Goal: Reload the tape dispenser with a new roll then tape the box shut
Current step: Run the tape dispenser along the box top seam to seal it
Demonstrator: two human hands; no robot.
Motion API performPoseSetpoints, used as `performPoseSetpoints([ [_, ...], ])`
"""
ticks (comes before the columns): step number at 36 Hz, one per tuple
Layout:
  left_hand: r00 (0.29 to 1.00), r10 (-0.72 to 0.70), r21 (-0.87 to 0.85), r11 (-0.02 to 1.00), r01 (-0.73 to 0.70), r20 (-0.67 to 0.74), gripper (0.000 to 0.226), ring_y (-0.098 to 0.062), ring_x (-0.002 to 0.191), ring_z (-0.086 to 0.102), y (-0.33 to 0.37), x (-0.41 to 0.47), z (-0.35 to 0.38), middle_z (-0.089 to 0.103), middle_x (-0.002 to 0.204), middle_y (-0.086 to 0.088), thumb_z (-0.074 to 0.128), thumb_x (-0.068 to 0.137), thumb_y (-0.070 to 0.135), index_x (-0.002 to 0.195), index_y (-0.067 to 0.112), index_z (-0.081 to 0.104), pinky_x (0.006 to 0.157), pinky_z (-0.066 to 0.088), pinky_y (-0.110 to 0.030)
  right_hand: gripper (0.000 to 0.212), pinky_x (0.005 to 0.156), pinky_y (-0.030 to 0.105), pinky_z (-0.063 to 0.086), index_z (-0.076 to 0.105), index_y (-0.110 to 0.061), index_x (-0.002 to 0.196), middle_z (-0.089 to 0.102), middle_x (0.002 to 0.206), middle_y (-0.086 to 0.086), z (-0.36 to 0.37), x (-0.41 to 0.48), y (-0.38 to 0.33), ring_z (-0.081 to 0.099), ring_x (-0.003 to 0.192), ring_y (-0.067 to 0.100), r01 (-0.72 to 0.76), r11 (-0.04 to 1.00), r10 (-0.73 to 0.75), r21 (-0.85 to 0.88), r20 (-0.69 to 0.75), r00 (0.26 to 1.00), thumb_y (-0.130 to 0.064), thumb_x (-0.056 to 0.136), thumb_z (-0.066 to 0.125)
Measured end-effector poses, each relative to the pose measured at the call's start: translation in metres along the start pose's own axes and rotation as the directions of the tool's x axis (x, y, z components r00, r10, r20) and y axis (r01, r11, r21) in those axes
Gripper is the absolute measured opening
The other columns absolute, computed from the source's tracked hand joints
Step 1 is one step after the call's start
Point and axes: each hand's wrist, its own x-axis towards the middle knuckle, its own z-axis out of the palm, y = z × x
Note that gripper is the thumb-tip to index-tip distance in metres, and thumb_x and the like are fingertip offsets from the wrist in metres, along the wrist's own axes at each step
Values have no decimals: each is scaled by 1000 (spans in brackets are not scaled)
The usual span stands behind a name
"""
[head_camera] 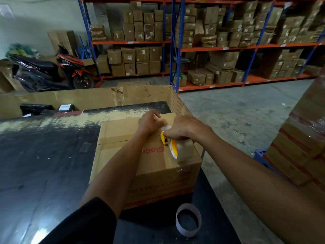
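A closed cardboard box (123, 138) with red print stands on a dark table (44, 164). On its top right part sits a yellow tape dispenser (166, 140) carrying a brown tape roll (184, 150). My right hand (182, 127) grips the dispenser from above. My left hand (148, 123) rests on the box top near its far edge and pinches the clear loose end of tape (166, 128) drawn from the dispenser. An empty white cardboard tape core (188, 220) lies on the table in front of the box.
A large open carton (88, 97) with dark parcels stands behind the table. Stacked wrapped boxes (302, 152) rise at the right. Blue and orange shelving (211, 48) full of cartons lines the back, and a scooter (51, 71) is parked at the left.
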Motion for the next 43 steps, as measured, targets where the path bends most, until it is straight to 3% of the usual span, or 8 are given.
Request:
performPoseSetpoints([
  [4, 997, -31, -179, 984, 17, -74, 13, -17, 79, 60, -3, 1, -8, 65, 92, -4, 68, 95, 18, 105, 10, 69, 62, 47, -15, 33, 65, 34, 50, 52, -20, 79, 60, 90, 5, -1, 1, -3, 62, 84, 25, -10, 1000, 10, -12, 18, 1000, -49, 76, 67],
  [8, 942, 322, 6, 946, -324, 90, 18, -18, 103, 68, -1, -19, -22, 74, 113, -4, 60, 99, 15, 110, 16, 74, 94, 55, -33, 34, 56, 33, 46, 55, -16, 92, 58, 87, 6, -5, -3, -5, 59, 75, 23, -15, 1000, 15, -8, 39, 999, -45, 80, 68],
  [12, 795, 467, 155, 817, -555, 386, 35, -30, 116, 67, -5, -42, -21, 72, 125, -13, 48, 99, 24, 125, 15, 69, 101, 52, -49, 42, 60, 33, 45, 61, -12, 107, 57, 87, 5, -10, -8, -8, 59, 79, 24, 10, 999, -7, -49, 58, 998, -47, 85, 66],
  [15, 825, 343, 287, 819, -497, 449, 48, -29, 151, 37, -17, -42, -18, 50, 157, -4, 31, 106, 35, 151, 27, 46, 121, 28, -57, 48, 71, 34, 46, 62, -13, 116, 60, 103, 8, -11, -9, -10, 60, 93, 27, 15, 997, -10, -70, 77, 997, -49, 84, 65],
  [20, 854, 216, 378, 826, -419, 473, 49, -25, 160, 11, -4, -53, -19, 28, 169, -1, 25, 111, 34, 160, 30, 25, 126, 5, -61, 51, 73, 35, 45, 60, -12, 123, 58, 105, 9, -15, -13, -9, 58, 94, 26, 17, 997, -9, -79, 110, 994, -49, 88, 63],
  [29, 858, 156, 420, 820, -389, 490, 51, -25, 160, 10, -7, -48, -17, 27, 168, 11, 20, 110, 44, 160, 37, 24, 123, 5, -67, 66, 103, 46, 50, 46, -6, 141, 54, 130, 16, -34, -35, -6, 53, 101, 27, 4, 999, 8, -49, 249, 969, -50, 95, 60],
  [35, 860, 128, 420, 831, -365, 494, 57, -21, 161, 2, -18, -43, -11, 8, 173, 6, 20, 110, 44, 164, 30, 8, 128, 1, -55, 48, 71, 35, 47, 55, -10, 126, 56, 111, 10, -23, -39, -15, 54, 87, 25, 37, 990, -12, -135, 175, 984, -44, 93, 61],
  [43, 877, 200, 348, 862, -369, 436, 59, -24, 161, -3, -12, -68, -19, 3, 174, 2, 31, 109, 41, 164, 26, 12, 127, 3, -60, 56, 77, 36, 43, 55, -9, 131, 55, 115, 11, -23, -38, -14, 54, 96, 26, -2, 995, 18, -100, 169, 985, -46, 91, 61],
])
